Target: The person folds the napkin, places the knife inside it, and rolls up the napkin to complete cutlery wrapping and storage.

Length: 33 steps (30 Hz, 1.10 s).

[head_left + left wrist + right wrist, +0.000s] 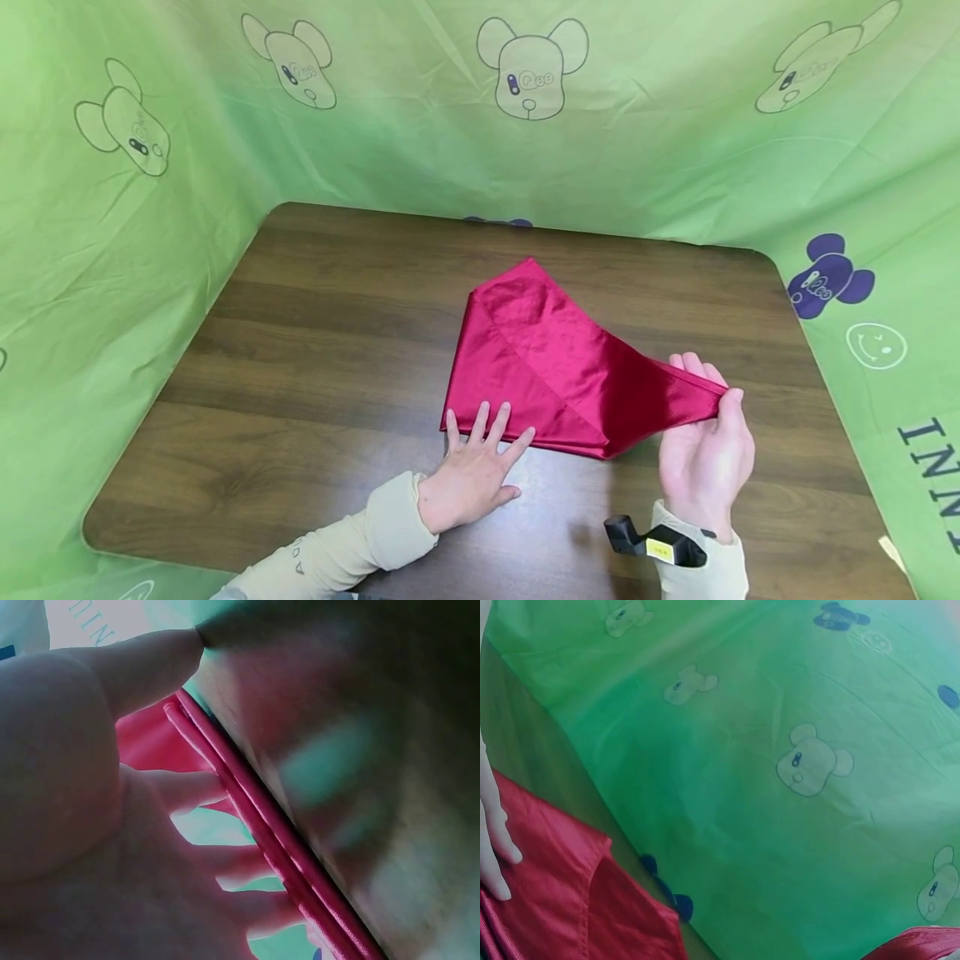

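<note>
I am resting my spread left hand (474, 482) on the near edge of the red cloth (536, 358), which is stretching rightward across the table (315, 358) to my right hand (705, 458), pinching its tapering corner.

Glossy crimson cloth (525, 358), folded, right corner lifted

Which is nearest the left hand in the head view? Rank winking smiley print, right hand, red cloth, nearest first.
1. Red cloth: partly under the left hand.
2. Right hand: to the right, pinching the cloth.
3. Winking smiley print: farther right, on green curtain.
</note>
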Each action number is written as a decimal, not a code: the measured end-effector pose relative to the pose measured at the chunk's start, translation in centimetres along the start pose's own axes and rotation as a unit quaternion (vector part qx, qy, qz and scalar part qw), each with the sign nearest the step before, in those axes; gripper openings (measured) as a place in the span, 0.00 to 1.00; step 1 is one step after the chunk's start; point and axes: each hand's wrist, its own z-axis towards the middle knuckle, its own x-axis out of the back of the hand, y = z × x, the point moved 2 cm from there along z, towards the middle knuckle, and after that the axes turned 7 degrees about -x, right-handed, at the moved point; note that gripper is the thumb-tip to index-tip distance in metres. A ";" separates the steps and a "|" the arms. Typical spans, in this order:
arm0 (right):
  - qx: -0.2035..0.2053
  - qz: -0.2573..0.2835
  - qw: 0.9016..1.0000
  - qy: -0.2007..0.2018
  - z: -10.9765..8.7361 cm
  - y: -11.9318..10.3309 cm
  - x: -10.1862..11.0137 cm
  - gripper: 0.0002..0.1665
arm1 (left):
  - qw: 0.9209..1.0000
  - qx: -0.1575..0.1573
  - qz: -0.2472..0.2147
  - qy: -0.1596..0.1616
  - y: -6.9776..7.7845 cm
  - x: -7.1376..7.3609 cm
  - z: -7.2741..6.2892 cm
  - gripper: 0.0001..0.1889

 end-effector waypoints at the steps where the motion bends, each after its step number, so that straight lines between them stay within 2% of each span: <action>1: 0.000 -0.002 1.000 -0.002 0.0 0.1 -0.2 0.26 | 1.000 -0.001 0.001 0.002 0.0 0.0 0.0 0.40; 15: -0.018 -0.043 0.999 -0.027 -0.7 2.6 -1.3 0.25 | 1.000 -0.001 0.004 0.007 -0.2 0.0 0.1 0.41; 24: -0.033 -0.040 0.998 -0.046 -0.9 4.1 -1.6 0.25 | 1.000 -0.003 -0.006 0.008 -0.4 0.0 0.1 0.41; 33: -0.041 -0.078 0.995 -0.055 -1.1 6.0 -1.4 0.24 | 1.000 -0.002 -0.011 0.004 -0.4 -0.1 0.0 0.41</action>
